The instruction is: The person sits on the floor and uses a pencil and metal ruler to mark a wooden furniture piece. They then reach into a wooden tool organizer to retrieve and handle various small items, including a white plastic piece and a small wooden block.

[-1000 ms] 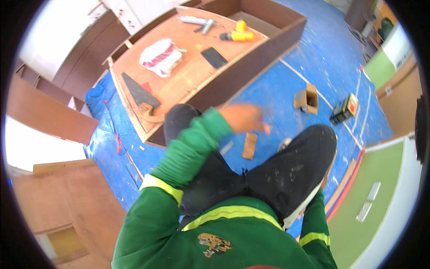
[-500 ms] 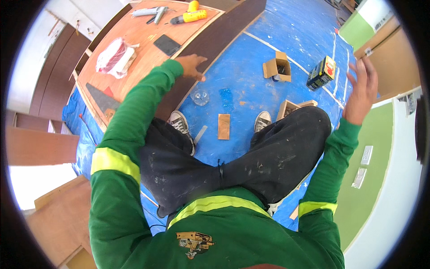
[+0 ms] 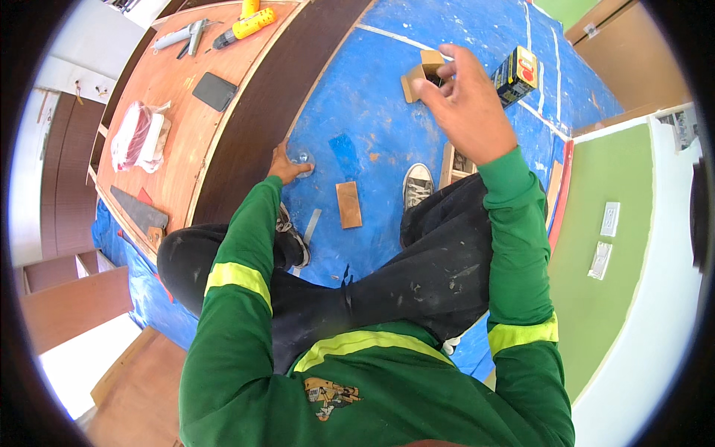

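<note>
My left hand is low beside the dark brown panel, its thumb at a clear round plastic container on the blue floor sheet. Its fingers are apart, and I cannot tell whether they touch the container. My right hand hangs in front of a small open cardboard box, hiding part of it; thumb and fingers are bent but apart, with nothing seen between them. Dark contents show inside the box. Between my feet lies a flat rectangular wooden block.
A black and yellow tin stands beyond my right hand. On the wooden surface at left lie a yellow drill, a caulking gun, a phone, a wrapped bundle and a handsaw. A wooden box sits by my right knee.
My left hand has come down from beside the panel's top edge to the clear container. My right hand has swung inward from the far right to before the cardboard box. The view has shifted.
</note>
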Demonstrator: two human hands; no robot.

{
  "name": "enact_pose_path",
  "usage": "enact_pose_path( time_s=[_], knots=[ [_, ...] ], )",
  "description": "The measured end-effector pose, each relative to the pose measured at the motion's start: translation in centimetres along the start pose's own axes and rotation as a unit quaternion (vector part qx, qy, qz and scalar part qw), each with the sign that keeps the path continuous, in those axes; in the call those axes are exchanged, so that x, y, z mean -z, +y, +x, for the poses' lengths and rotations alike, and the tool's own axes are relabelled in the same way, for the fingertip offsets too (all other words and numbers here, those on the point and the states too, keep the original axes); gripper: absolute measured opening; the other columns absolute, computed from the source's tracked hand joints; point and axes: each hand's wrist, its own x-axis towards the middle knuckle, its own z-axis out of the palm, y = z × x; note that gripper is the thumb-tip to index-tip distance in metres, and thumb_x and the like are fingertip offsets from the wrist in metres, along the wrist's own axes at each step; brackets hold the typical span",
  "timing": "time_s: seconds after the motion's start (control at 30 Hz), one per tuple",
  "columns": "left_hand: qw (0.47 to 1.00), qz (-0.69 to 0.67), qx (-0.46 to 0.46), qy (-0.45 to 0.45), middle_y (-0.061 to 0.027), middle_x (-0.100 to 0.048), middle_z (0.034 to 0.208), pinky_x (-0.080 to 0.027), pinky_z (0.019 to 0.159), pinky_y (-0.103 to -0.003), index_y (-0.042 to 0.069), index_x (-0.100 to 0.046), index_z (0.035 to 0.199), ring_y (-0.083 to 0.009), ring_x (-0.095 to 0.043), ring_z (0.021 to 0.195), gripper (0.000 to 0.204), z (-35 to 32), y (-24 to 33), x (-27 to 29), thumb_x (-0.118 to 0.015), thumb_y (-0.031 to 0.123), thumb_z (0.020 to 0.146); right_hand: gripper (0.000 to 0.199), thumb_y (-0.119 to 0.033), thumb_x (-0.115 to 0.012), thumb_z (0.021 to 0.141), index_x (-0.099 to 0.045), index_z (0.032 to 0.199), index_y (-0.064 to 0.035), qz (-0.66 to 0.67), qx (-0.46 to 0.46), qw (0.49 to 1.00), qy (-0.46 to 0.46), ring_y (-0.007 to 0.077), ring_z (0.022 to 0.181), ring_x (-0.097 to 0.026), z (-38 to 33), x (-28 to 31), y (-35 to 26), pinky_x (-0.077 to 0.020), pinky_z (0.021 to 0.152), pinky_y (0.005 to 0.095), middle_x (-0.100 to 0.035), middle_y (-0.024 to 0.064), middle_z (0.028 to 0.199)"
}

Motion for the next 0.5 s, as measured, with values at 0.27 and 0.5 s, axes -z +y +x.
enact_pose_path(
  time_s=[0.27, 0.5],
  knots=[
    [0.998, 0.046, 0.0, 0.031, -0.0269, -0.048, 0.155, -0.045, 0.121, -0.049, 0.006, -0.039, 0.161, -0.0421, -0.051, 0.144, 0.111, -1.1, 0.9, -0.1, -0.094, 0.037, 0.07, 0.065, -0.028, -0.076, 0.096, -0.051, 0.143, 0.0088, 0.007, 0.028, 0.999, -0.042, 0.0403, 0.116, -0.069, 1.0, -2.3, -2.8, -0.0545, 0.105, 0.0486, -0.064, 0.0303, 0.133],
    [0.99, 0.074, 0.082, 0.088, -0.0276, -0.049, 0.153, -0.046, 0.119, -0.049, 0.005, -0.043, 0.155, -0.044, -0.052, 0.142, 0.105, -2.1, -0.2, 1.0, -0.093, 0.041, 0.07, 0.066, -0.03, -0.074, 0.097, -0.05, 0.144, 0.01, 0.006, 0.037, 0.998, -0.051, 0.0432, 0.121, -0.068, 1.0, -3.1, -3.6, -0.0527, 0.108, 0.0495, -0.063, 0.0333, 0.136]
  ],
)
